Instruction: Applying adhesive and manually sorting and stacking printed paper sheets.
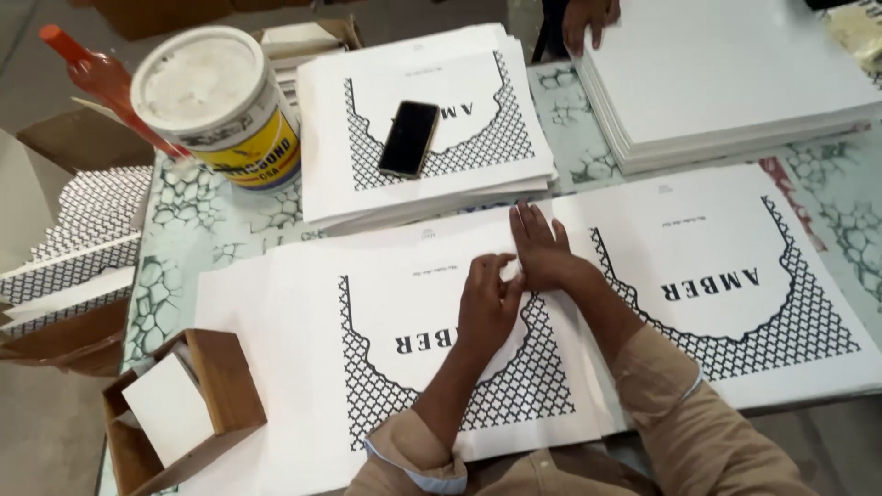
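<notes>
A large white printed sheet [303, 349] with a black lattice pattern lies flat in front of me, joined to a second printed panel [707, 276] on the right. My left hand [487, 298] rests on the sheet with fingers curled near the middle seam. My right hand [537, 248] lies flat, fingers stretched out, pressing on the seam between the two panels. Neither hand holds anything that I can see.
A stack of printed sheets [367, 156] with a black phone [409, 138] on it lies behind. A white glue tub [216, 96] and an orange-capped bottle [96, 73] stand at the back left. Another person's hand [588, 20] rests near a stack of blank white boards [726, 83]. A wooden box [220, 386] sits at left.
</notes>
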